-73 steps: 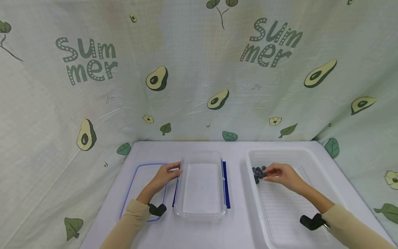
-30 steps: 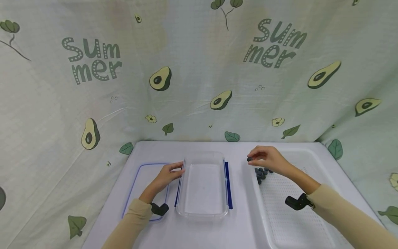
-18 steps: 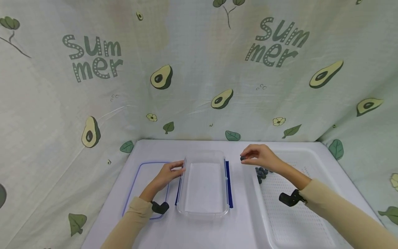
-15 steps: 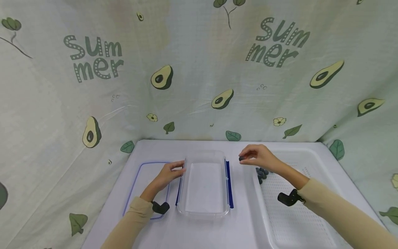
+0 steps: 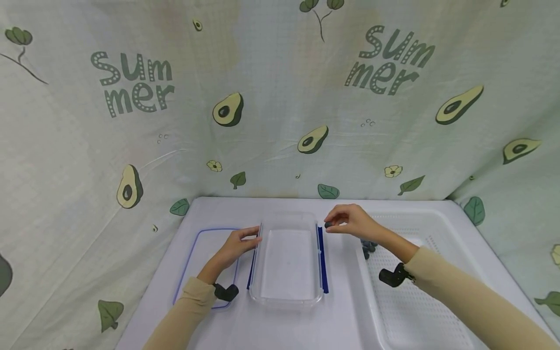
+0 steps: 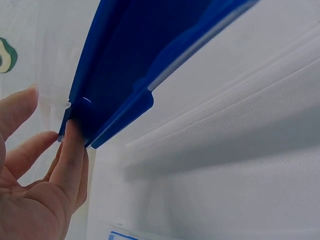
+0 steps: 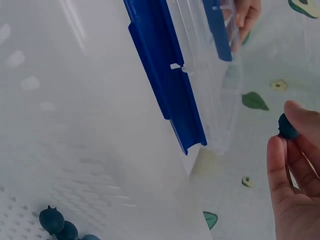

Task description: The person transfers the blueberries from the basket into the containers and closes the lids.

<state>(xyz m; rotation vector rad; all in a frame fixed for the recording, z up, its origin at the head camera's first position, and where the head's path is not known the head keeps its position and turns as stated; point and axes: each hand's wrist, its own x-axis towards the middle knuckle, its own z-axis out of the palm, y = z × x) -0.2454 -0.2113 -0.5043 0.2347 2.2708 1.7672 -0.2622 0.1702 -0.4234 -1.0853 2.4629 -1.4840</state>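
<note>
The right hand [image 5: 352, 221] has been moving leftward since a second ago, pinching a berry [image 5: 328, 225] at two o'clock from the box [image 5: 288, 265]. At ten, the left hand [image 5: 233, 249] is touching its flap [image 6: 125, 65], fingers [image 6: 32, 151] fairly straight. "Summer" is showing twice on the cloth [image 5: 271, 63]; berries [image 7: 51, 220] are lying in the basket [image 5: 420, 316] at three.

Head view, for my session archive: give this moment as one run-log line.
right hand: pinches round dark-blue berry | left hand: touches blue-clipped clear rectangular plastic box | berry: outside box | other berries: in white perforated plastic tray
</note>
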